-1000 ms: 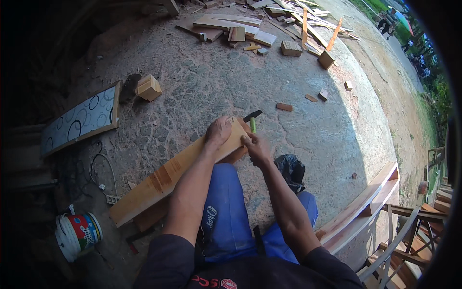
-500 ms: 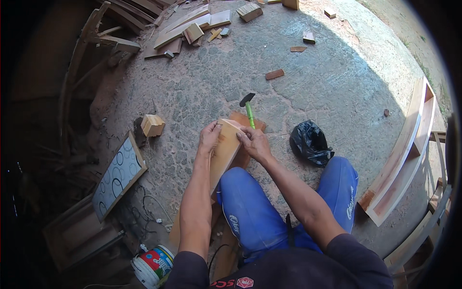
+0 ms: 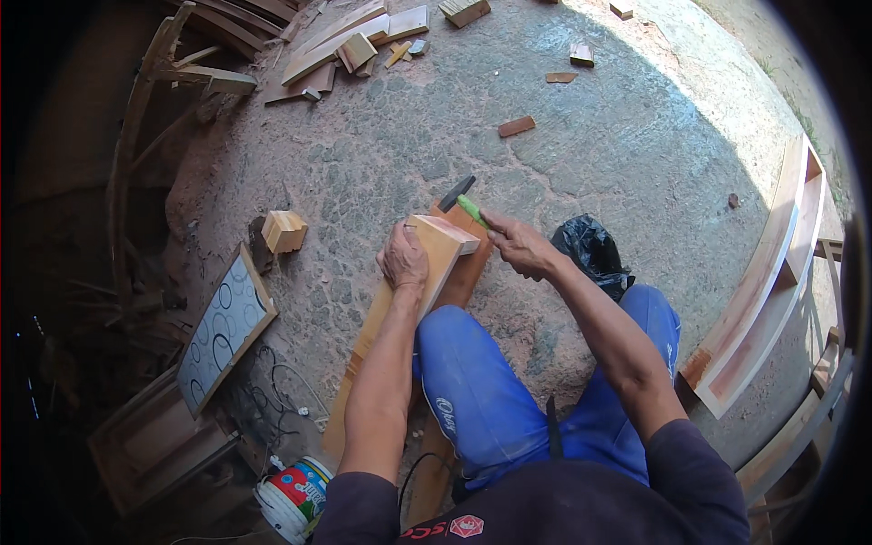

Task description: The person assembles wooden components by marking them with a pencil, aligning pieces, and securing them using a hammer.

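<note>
My right hand [image 3: 520, 245] is closed round the green handle of a hammer [image 3: 471, 210]. Its dark head sits just past the far end of a pale wooden board [image 3: 434, 247]. With bent fingers, my left hand [image 3: 404, 257] grips the left side of that board near the same end. Whether a nail is by the left fingertips is too small to tell. Beneath the board lies a reddish-brown plank [image 3: 470, 265], partly hidden. Beside my left knee, the board slopes back toward me under my left forearm.
A black plastic bag [image 3: 590, 250] lies right of my right hand. Left are a small wood block [image 3: 284, 232], a circle-patterned panel [image 3: 225, 318] and a paint bucket [image 3: 295, 495]. Offcuts [image 3: 336, 54] lie at the far left; a long wooden frame [image 3: 763, 291] lies right.
My right hand has left the board's end and picked up the hammer, whose head has turned. My left hand has closed further round the board's side.
</note>
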A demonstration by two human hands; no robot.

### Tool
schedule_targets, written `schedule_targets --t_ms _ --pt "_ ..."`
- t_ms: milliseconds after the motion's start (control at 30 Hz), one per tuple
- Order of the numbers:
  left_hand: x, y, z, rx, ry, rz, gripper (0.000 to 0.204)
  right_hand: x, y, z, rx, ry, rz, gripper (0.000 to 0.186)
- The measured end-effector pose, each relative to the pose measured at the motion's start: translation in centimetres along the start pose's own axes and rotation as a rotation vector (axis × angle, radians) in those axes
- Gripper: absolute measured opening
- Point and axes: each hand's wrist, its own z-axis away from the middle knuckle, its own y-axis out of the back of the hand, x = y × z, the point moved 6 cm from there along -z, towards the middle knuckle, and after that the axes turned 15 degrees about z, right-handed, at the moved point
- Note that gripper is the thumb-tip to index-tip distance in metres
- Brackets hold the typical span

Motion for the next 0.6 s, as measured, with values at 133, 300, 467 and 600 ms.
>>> schedule_targets --t_ms 133,300,467,600 --pt "0.1 0.1 -0.3 -0.004 0.009 -0.018 0.042 -0.6 0.2 -0.1 -0.050 0.091 0.017 0.051" --pt "-1.0 0.3 0.0 0.014 0.004 -0.018 0.040 -1.2 0.0 0.0 -0.103 0.053 0.057 0.052" --pt "0.2 0.2 -0.2 -0.054 0.064 -0.022 0.036 1.6 -1.3 -0.2 0.036 0.118 0.111 0.050" --pt "0.2 0.3 -0.2 -0.046 0.069 -0.018 0.036 2.9 -2.8 -1.3 0.056 0.083 0.086 0.048"
